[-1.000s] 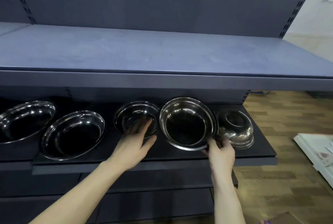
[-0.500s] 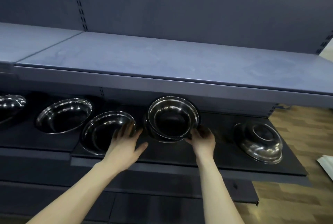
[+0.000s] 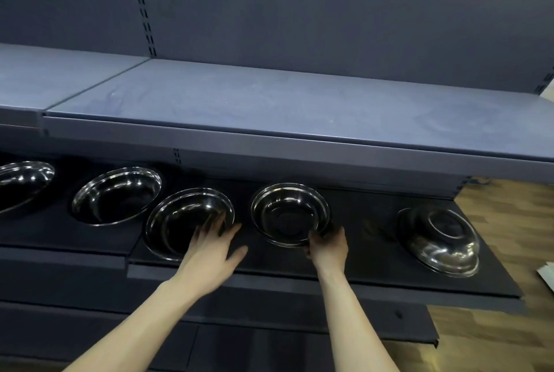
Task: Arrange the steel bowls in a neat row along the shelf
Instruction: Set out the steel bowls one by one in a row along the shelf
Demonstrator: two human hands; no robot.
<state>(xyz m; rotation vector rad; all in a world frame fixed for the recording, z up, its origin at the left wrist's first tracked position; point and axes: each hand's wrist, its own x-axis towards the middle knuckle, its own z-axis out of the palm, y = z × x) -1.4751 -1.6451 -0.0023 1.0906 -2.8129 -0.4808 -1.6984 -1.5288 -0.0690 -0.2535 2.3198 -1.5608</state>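
Gripped by the right hand (image 3: 328, 247) at its near rim: bowl (image 3: 290, 213), upright, mid-shelf (image 3: 374, 254), fingers curled round the lip, thumb side hidden. Appeared nested on a second bowl beneath, though too dark to confirm. Rested with spread, straight fingers (image 3: 209, 229) on the near rim of the next bowl (image 3: 183, 222): left hand (image 3: 214, 247), thumb splayed out over the bare shelf, nothing pinched.

Lined up leftward: two more bowls, one (image 3: 115, 195) just beyond, one (image 3: 24, 181) cut off by the frame edge, both upright. Lay upside down and well apart to the right: last bowl (image 3: 440, 239), foot ring showing.

Judged light, rigid and slick: thin polished steel, unlikely to dent under a normal grip but liable to slide on the smooth dark board and to clatter against a neighbour. Best taken by the rolled rim, thumb inside and fingers under, or pushed flat-handed along the shelf. Inverted one likely to need a pinch at the rim edge to flip.

Round, shallow, mirror-bright with hard highlights; shelf matte and dark; upper shelf (image 3: 269, 108) dull blue-grey, faintly scuffed; back panel slotted; floor (image 3: 509, 222) wood-patterned.
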